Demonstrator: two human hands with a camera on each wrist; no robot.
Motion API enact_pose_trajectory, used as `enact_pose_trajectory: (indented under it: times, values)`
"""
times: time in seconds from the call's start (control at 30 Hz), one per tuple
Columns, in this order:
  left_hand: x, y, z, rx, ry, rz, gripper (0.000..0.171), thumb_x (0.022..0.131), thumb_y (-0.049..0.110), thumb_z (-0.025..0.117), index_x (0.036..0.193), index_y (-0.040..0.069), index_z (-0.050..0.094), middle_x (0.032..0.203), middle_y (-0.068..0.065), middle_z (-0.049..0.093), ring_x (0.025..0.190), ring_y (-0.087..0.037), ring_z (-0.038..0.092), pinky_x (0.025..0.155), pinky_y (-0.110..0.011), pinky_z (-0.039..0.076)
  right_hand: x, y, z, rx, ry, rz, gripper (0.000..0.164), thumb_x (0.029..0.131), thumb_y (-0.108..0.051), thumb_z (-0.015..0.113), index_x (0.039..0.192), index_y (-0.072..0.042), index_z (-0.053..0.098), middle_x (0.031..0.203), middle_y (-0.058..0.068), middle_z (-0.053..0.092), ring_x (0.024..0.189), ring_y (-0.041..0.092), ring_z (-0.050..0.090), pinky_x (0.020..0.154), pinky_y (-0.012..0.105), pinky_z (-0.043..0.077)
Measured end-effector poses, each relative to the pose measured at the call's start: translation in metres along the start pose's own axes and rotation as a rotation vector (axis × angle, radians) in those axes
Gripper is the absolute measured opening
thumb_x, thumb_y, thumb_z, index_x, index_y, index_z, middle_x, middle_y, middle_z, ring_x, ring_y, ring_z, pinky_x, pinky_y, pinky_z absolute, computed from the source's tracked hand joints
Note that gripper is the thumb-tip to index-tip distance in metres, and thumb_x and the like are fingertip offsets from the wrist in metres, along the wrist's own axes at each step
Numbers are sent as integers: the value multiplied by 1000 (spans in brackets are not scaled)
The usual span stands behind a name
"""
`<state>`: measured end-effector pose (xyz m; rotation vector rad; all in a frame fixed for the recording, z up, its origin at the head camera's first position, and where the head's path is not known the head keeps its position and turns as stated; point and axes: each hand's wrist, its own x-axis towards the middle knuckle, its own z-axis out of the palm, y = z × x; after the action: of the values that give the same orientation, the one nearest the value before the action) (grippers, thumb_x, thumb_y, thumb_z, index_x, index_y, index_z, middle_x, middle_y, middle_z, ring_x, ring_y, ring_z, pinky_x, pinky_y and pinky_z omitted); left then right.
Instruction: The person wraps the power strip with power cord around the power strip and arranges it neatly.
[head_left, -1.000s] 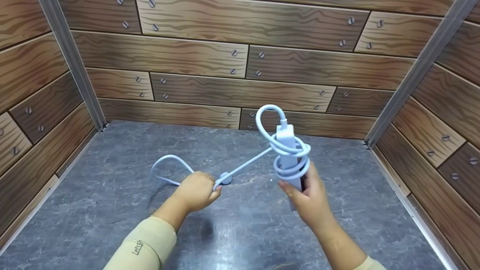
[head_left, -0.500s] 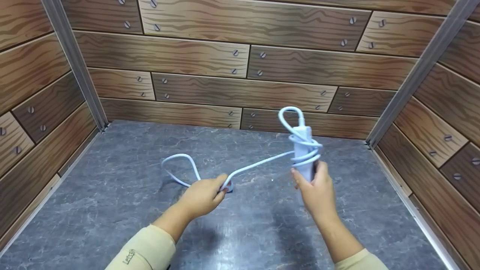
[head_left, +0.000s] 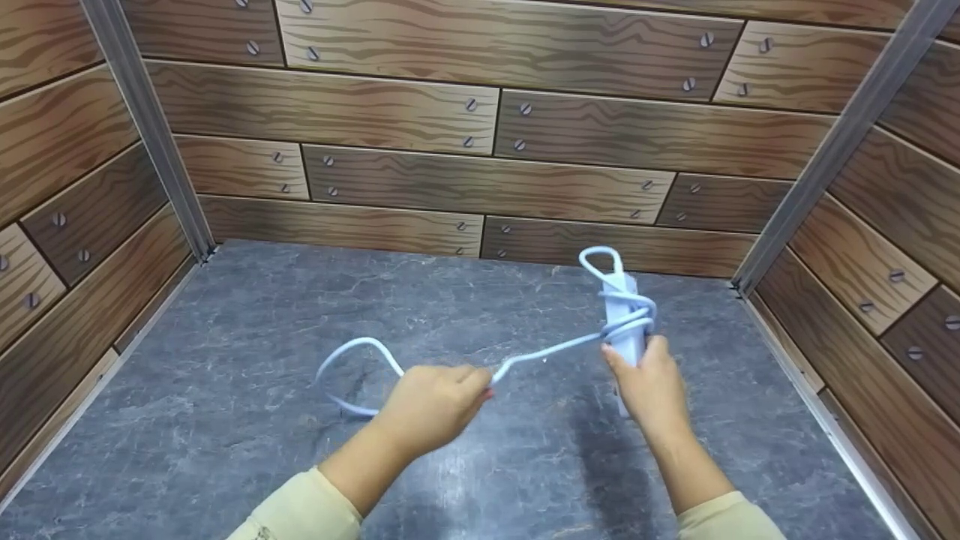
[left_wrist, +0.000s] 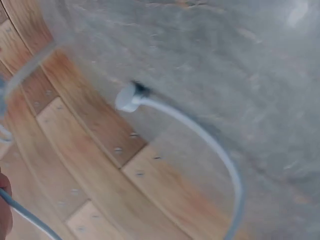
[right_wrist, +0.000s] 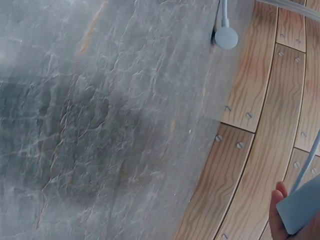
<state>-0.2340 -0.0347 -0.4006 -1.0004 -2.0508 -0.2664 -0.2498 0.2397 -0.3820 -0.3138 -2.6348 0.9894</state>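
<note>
My right hand (head_left: 654, 394) grips the lower end of a slim white power strip (head_left: 630, 352), tilted and raised off the floor. Several turns of its white cord (head_left: 555, 349) wrap round the upper part, and a loop stands above the top end. From the strip the cord runs left to my left hand (head_left: 439, 405), which holds it between curled fingers. Beyond that hand, a loose bend of cord arcs to the left. A round white plug (left_wrist: 127, 98) at the cord's end shows in both wrist views; the left hand hides it in the head view.
Grey marbled floor (head_left: 480, 300) lies beneath both hands. Wood-patterned walls (head_left: 397, 176) enclose it at the back, left and right, with metal posts (head_left: 825, 150) in the corners.
The right hand has moved right and down with the power strip. The left hand, still holding the cord, has shifted right and slightly down, now covering the round plug in the head view.
</note>
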Motion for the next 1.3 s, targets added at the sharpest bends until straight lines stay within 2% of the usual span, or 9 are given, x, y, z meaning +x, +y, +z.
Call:
enact_pose_trajectory:
  times: [0.13,0.27,0.37,0.53,0.73,0.9,1.07,1.3]
  values:
    - [13,10,-9,44,-7,23,4,84,15,57,84,12,59,62,5,54,42,-9,44,36,-23,36,1,8,0,-78,-19,5,55,85,-43,58,107,5,42,92,26,57,78,39,57,64,51,41]
    - [22,6,-19,63,-1,0,11,76,6,57,86,10,61,63,4,53,41,-9,40,34,-22,34,4,16,-1,-178,-9,-13,59,84,-43,59,108,7,40,91,27,55,76,41,57,62,52,42]
    - [25,-2,-25,85,13,-21,9,74,6,57,82,10,59,63,3,51,42,-9,36,34,-22,34,5,23,-1,-248,-6,-37,61,83,-41,61,110,9,38,92,28,54,75,42,57,61,53,43]
    - [26,-21,-31,150,21,-40,5,75,5,57,74,10,57,62,2,50,42,-9,36,34,-22,33,3,29,2,-346,-5,-110,56,80,-35,65,103,10,40,85,27,53,67,42,57,55,53,43]
    - [25,-47,-34,233,10,-66,6,76,5,58,78,10,57,64,0,51,42,-13,42,34,-26,38,-1,31,5,-408,20,-167,54,78,-31,68,100,10,40,82,26,53,62,44,55,52,54,43]
    - [27,-64,-39,297,15,-45,8,75,6,61,81,9,57,65,0,49,43,-15,44,34,-28,38,-4,29,5,-446,26,-220,54,76,-30,70,101,10,41,83,26,53,61,43,55,51,53,44]
    - [34,-74,-43,348,35,37,9,78,0,55,80,8,57,64,-1,48,44,-16,44,33,-28,36,-8,27,7,-482,13,-242,52,75,-28,71,99,9,43,85,25,53,60,41,55,51,53,44]
    - [49,-85,-48,358,89,293,17,86,2,43,77,9,56,65,0,49,48,-15,44,38,-25,35,-14,28,14,-551,-15,-320,54,71,-27,73,100,9,45,80,22,52,55,38,53,47,50,43]
